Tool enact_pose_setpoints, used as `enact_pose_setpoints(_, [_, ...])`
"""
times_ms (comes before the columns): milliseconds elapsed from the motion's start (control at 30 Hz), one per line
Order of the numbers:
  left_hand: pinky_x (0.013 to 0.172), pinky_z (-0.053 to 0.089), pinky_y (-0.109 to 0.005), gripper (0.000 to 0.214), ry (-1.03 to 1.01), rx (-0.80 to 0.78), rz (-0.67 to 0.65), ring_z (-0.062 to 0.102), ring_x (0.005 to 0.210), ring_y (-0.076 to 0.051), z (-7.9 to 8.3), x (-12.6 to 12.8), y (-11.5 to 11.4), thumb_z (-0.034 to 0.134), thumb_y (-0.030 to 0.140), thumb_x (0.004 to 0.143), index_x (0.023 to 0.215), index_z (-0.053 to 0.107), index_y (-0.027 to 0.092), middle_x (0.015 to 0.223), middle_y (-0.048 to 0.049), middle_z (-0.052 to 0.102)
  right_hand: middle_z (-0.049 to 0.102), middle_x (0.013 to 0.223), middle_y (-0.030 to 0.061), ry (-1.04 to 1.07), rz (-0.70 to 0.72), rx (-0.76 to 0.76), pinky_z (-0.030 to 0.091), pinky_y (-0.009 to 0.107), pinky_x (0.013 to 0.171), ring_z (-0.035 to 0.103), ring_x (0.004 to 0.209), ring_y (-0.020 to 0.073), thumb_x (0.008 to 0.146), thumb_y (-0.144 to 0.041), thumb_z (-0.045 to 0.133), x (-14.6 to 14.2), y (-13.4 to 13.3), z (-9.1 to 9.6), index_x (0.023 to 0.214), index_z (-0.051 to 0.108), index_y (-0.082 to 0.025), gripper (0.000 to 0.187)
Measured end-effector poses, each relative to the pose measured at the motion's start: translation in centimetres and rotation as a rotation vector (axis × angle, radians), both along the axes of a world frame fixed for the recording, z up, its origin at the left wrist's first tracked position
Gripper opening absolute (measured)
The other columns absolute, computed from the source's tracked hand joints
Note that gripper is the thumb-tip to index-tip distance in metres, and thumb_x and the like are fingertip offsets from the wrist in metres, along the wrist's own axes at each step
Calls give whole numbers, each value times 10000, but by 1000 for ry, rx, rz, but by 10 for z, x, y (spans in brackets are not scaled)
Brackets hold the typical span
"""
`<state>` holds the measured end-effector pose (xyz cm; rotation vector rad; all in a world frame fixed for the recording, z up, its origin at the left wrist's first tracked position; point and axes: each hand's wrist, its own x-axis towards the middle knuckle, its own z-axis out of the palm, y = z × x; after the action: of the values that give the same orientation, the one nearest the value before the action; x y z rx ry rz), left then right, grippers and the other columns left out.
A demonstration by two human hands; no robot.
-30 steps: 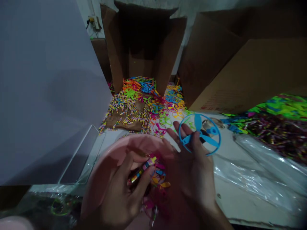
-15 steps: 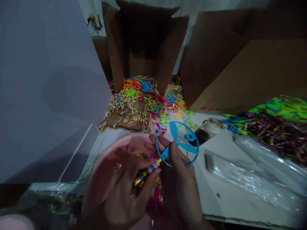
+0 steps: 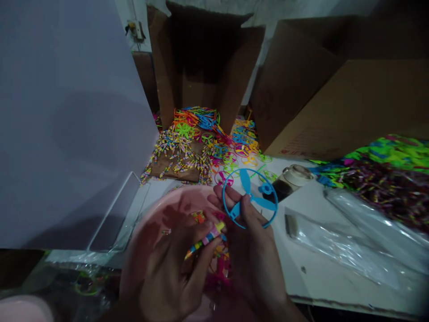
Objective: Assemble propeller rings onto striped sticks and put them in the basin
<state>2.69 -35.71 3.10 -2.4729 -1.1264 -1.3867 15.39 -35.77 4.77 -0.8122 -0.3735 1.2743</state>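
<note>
My left hand (image 3: pixel 182 264) is closed round a slim clear tube (image 3: pixel 208 237) filled with coloured beads or candies, its yellow tip pointing up and to the right. My right hand (image 3: pixel 256 241) pinches a blue toy propeller (image 3: pixel 247 190) near its hub, thumb on top and fingers behind. The propeller is a ring with three blades and a small blue round piece inside the ring on the right. A narrow gap separates the tube's tip from the propeller's rim. Both hands are over a pink basin (image 3: pixel 147 219), which holds bright small pieces, partly hidden by my hands.
Behind the basin, many small candy tubes (image 3: pixel 179 152) lie on brown cardboard (image 3: pixel 161 165). Coloured propellers (image 3: pixel 246 143) are heaped beside them, before an open carton (image 3: pixel 208 85). To the right are a lidded jar (image 3: pixel 291 181), clear plastic bags (image 3: pixel 338 250) and a dark glossy pile (image 3: pixel 378 192).
The tube's yellow tip was against the propeller's rim and is now apart from it. My right hand with the propeller has shifted slightly right, away from the tube.
</note>
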Motion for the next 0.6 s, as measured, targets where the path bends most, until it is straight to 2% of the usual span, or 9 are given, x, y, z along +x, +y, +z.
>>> enact_pose_setpoints(133, [810, 626, -223, 129, -62, -107, -115, 764, 899, -147, 4, 1, 0, 538, 166, 984, 1072, 592, 243, 921, 4, 772, 805, 921, 56, -10, 19, -18, 569, 399, 914, 742, 965, 257, 796, -483, 792, -4, -6, 4, 949, 803, -222, 303])
enact_pose_setpoints(300, [730, 621, -207, 74, -116, -270, -124, 760, 827, -146, 6, 3, 2, 587, 207, 966, 1032, 587, 240, 890, -1, 760, 796, 1039, 72, 18, 7, 39, 550, 409, 957, 734, 1019, 251, 870, -446, 737, -7, -11, -2, 1028, 792, -223, 279])
enact_pose_setpoints(367, [726, 617, -206, 75, -96, -236, -144, 756, 850, -148, 5, 6, 4, 557, 194, 980, 1001, 614, 238, 899, -12, 753, 791, 1072, 78, 20, -29, 41, 550, 422, 961, 731, 1038, 261, 856, -446, 751, -5, -10, -5, 1054, 785, -225, 299])
enact_pose_setpoints(500, [763, 627, -235, 205, 13, -44, -141, 754, 871, -158, 1, 10, 7, 479, 175, 1007, 953, 669, 226, 898, -37, 754, 798, 1043, 71, -33, -141, -2, 553, 437, 960, 740, 1019, 272, 791, -467, 810, -2, -10, -10, 1027, 792, -240, 329])
enact_pose_setpoints(600, [855, 627, -273, 175, 102, -20, -127, 757, 927, -176, -6, 10, 6, 509, 180, 995, 1004, 679, 220, 936, -54, 770, 803, 1019, 69, -65, -137, 13, 546, 443, 972, 740, 1021, 274, 803, -484, 795, -3, -13, -12, 985, 802, -243, 302])
